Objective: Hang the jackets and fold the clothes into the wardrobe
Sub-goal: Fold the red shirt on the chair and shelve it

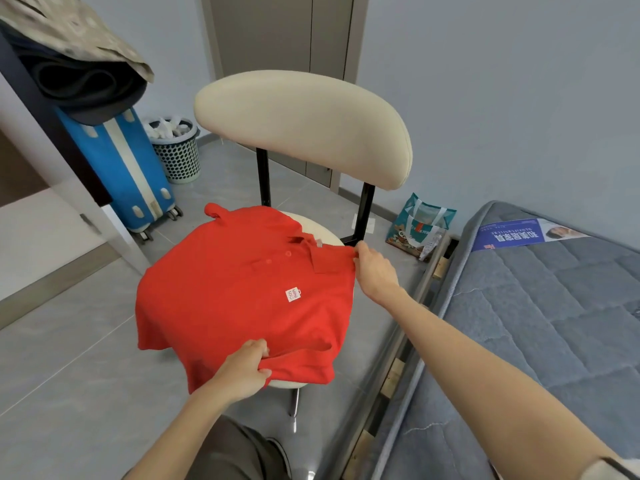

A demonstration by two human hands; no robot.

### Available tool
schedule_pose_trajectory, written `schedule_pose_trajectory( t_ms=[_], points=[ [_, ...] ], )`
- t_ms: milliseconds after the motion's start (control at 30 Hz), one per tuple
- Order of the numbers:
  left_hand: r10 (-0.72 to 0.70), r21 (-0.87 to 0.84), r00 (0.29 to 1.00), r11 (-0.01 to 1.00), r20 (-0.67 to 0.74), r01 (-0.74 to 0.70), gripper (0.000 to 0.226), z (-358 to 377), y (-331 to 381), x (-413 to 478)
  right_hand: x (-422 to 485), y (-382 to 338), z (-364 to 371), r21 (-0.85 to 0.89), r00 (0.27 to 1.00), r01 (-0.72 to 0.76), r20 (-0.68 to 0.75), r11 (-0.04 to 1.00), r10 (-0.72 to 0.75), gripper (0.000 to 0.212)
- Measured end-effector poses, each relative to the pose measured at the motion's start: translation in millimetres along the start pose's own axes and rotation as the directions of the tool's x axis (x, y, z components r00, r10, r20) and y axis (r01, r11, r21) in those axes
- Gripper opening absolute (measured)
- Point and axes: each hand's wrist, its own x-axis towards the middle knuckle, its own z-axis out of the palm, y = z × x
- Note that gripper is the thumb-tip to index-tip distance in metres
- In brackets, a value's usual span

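Observation:
A red polo shirt (235, 292) lies spread front-up over the round seat of a cream chair (304, 123), its collar toward the backrest and a small white tag on its chest. My left hand (242, 370) grips the shirt's near edge, fingers curled over the fabric. My right hand (374, 271) pinches the shirt's right shoulder beside the collar. The shirt's sides hang over the seat's rim.
A grey mattress (540, 323) on a bed frame runs along the right. A blue suitcase (121, 174) stands at left under dark and patterned clothes (79, 60). A mesh bin (176, 147) and a teal bag (419, 226) sit on the grey tiled floor.

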Motion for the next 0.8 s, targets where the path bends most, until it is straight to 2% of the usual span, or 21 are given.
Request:
schedule_pose_trajectory(
  t_ms=[67,100,167,233,300,367,433,500,533,600,667,700,800],
  points=[
    [0.005,-0.047,1.000,0.999,-0.004,-0.005,0.017,0,1,-4,-6,2,7,0.022,0.989,-0.110,0.106,0.994,0.107,0.031],
    [0.006,-0.088,1.000,0.996,-0.017,-0.008,0.018,0,0,-6,-10,3,10,0.038,0.984,-0.111,0.146,0.993,0.105,0.041],
    [0.002,-0.197,0.998,0.980,-0.063,-0.014,0.021,0,-2,-11,-23,2,15,0.056,0.985,0.019,0.171,0.998,-0.028,0.054],
    [0.002,-0.272,0.993,0.962,-0.121,-0.035,0.024,0,-3,-18,-40,1,17,0.094,0.950,0.201,0.223,0.975,-0.218,0.060],
    [0.003,-0.316,0.982,0.947,-0.191,-0.064,0.024,1,-2,-24,-61,1,22,0.105,0.863,0.344,0.357,0.933,-0.358,0.059],
    [-0.012,-0.383,0.963,0.919,-0.268,-0.096,0.024,3,-1,-28,-81,3,30,0.130,0.783,0.417,0.450,0.899,-0.429,0.052],
    [-0.038,-0.472,0.948,0.873,-0.317,-0.123,0.021,2,1,-33,-102,5,36,0.208,0.774,0.377,0.465,0.903,-0.430,0.059],
    [-0.064,-0.541,0.941,0.830,-0.332,-0.134,0.014,0,3,-39,-117,5,41,0.294,0.800,0.209,0.497,0.933,-0.336,0.081],
    [-0.066,-0.565,0.938,0.811,-0.340,-0.148,0.013,0,4,-41,-121,3,43,0.317,0.822,0.117,0.501,0.941,-0.271,0.084],
    [-0.094,-0.617,0.931,0.771,-0.353,-0.156,0.018,0,5,-45,-124,-2,45,0.355,0.868,-0.020,0.470,0.935,-0.161,0.067],
    [-0.151,-0.673,0.925,0.727,-0.349,-0.135,0.013,-2,3,-47,-123,-5,41,0.373,0.894,-0.022,0.422,0.928,-0.148,0.028],
    [-0.177,-0.690,0.924,0.714,-0.340,-0.117,0.004,-3,1,-47,-121,-7,37,0.396,0.901,-0.002,0.400,0.918,-0.170,0.018],
    [-0.269,-0.705,0.905,0.708,-0.329,-0.045,0.026,-9,-4,-42,-111,-18,18,0.519,0.923,0.058,0.298,0.853,-0.244,0.016]
  ],
)
